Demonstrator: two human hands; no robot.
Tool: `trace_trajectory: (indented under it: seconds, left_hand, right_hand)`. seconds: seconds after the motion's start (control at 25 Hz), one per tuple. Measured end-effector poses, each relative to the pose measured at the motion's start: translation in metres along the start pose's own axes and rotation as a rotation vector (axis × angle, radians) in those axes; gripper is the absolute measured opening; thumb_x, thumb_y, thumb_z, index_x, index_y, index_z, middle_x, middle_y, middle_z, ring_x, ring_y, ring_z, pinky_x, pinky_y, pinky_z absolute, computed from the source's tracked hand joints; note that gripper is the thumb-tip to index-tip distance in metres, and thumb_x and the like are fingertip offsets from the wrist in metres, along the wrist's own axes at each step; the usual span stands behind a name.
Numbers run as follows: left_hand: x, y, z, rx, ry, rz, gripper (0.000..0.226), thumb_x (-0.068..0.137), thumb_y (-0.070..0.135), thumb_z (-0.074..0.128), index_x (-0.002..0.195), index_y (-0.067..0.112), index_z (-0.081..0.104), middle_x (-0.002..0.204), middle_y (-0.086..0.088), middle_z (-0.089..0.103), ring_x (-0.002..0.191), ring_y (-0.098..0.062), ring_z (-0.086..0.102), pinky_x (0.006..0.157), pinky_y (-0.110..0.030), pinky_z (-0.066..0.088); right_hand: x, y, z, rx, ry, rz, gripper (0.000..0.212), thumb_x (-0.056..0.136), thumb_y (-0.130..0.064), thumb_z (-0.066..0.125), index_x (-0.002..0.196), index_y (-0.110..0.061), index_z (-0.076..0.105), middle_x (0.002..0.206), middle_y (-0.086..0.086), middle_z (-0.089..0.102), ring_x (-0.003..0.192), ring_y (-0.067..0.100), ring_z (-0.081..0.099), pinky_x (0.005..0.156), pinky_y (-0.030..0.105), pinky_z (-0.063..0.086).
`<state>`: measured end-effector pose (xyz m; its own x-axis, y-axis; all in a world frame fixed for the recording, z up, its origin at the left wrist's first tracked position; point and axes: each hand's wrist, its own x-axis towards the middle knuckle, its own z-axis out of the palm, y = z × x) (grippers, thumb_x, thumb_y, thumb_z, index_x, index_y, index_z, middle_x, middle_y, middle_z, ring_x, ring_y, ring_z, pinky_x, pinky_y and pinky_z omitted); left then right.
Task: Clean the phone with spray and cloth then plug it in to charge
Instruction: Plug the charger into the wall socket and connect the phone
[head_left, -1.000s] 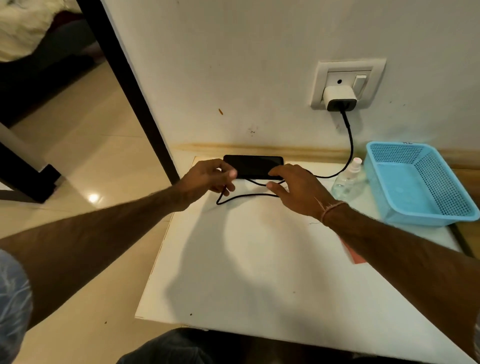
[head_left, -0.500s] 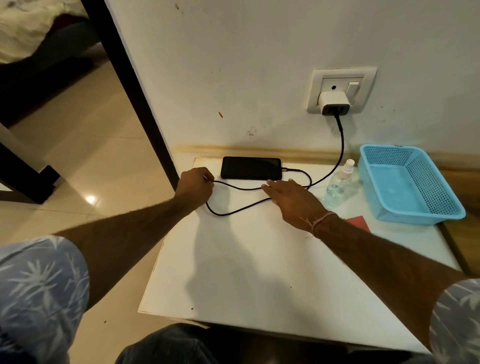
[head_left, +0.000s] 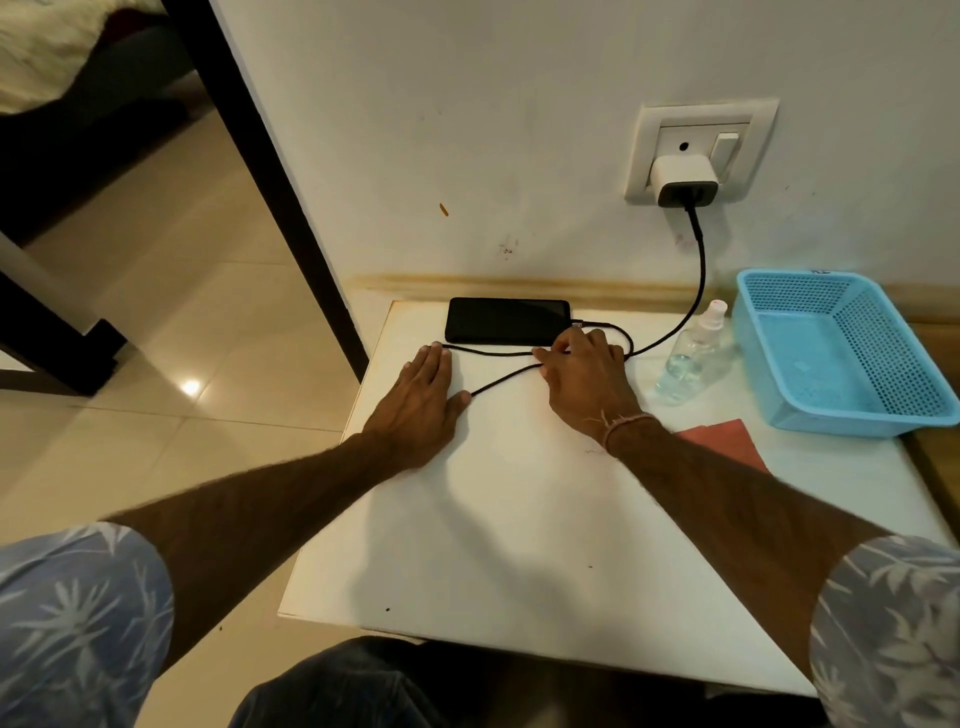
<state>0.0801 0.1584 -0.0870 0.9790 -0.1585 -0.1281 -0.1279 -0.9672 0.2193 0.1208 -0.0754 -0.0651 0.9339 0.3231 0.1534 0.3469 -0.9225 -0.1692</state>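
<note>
A black phone (head_left: 506, 320) lies flat at the back edge of the white table (head_left: 519, 519), screen dark. A black cable (head_left: 696, 270) runs from the white charger (head_left: 683, 179) in the wall socket down to the phone's right end and loops in front of it. My left hand (head_left: 421, 402) lies flat on the table over the cable's left loop, fingers straight. My right hand (head_left: 589, 376) rests on the cable just right of the phone, fingers extended. A clear spray bottle (head_left: 693, 353) stands to the right. A red cloth (head_left: 722, 436) peeks out beside my right forearm.
A light-blue perforated basket (head_left: 841, 353) sits at the table's back right. The wall runs directly behind the table. A dark door frame (head_left: 270, 171) borders the table's left, with tiled floor (head_left: 182, 312) beyond. My knees are under the front edge.
My left hand has flattened onto the table and cable loop. My right hand slid slightly toward the phone's right end. The view has shifted a little.
</note>
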Motion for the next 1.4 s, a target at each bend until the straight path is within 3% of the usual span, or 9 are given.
trace_trajectory:
  seconds: [0.24,0.48,0.72,1.16,1.4]
  left_hand:
    - [0.017,-0.006,-0.008,-0.031,0.120,-0.042,0.066,0.105,0.044,0.039,0.158,0.009,0.022,0.164,-0.010,0.026,0.150,-0.026,0.022,0.121,-0.036,0.020]
    - [0.032,-0.017,-0.014,-0.058,0.173,-0.038,0.054,0.105,0.036,0.045,0.151,0.009,0.039,0.157,-0.010,0.041,0.144,-0.027,0.033,0.118,-0.037,0.028]
    - [0.045,-0.020,-0.015,-0.073,0.172,-0.052,0.053,0.104,0.034,0.047,0.150,0.008,0.042,0.155,-0.010,0.042,0.143,-0.027,0.035,0.117,-0.038,0.030]
    - [0.046,-0.019,-0.016,-0.109,0.152,-0.072,0.054,0.104,0.034,0.048,0.151,0.010,0.040,0.156,-0.009,0.041,0.144,-0.026,0.034,0.118,-0.037,0.028]
    - [0.040,-0.010,-0.018,-0.101,0.157,-0.090,0.054,0.105,0.031,0.046,0.153,0.010,0.037,0.160,-0.010,0.036,0.148,-0.028,0.029,0.122,-0.041,0.021]
  right_hand:
    - [0.023,0.003,0.002,0.254,0.070,0.201,0.020,0.089,-0.018,0.061,0.104,-0.022,0.073,0.108,0.004,0.063,0.108,0.028,0.051,0.093,0.040,0.041]
    - [0.034,0.010,0.004,0.481,0.118,0.256,0.017,0.084,-0.009,0.068,0.100,-0.011,0.076,0.106,0.010,0.068,0.108,0.027,0.057,0.102,0.034,0.042]
    - [0.039,0.009,0.003,0.528,0.147,0.279,0.017,0.084,-0.008,0.069,0.100,-0.009,0.075,0.105,0.010,0.070,0.107,0.024,0.059,0.099,0.023,0.037]
    - [0.039,0.009,0.004,0.521,0.146,0.270,0.018,0.085,-0.009,0.069,0.101,-0.008,0.075,0.104,0.011,0.071,0.106,0.025,0.060,0.103,0.031,0.041]
    - [0.038,0.007,0.005,0.342,0.067,0.208,0.025,0.087,-0.010,0.065,0.112,-0.014,0.071,0.113,0.010,0.065,0.111,0.027,0.056,0.103,0.039,0.044]
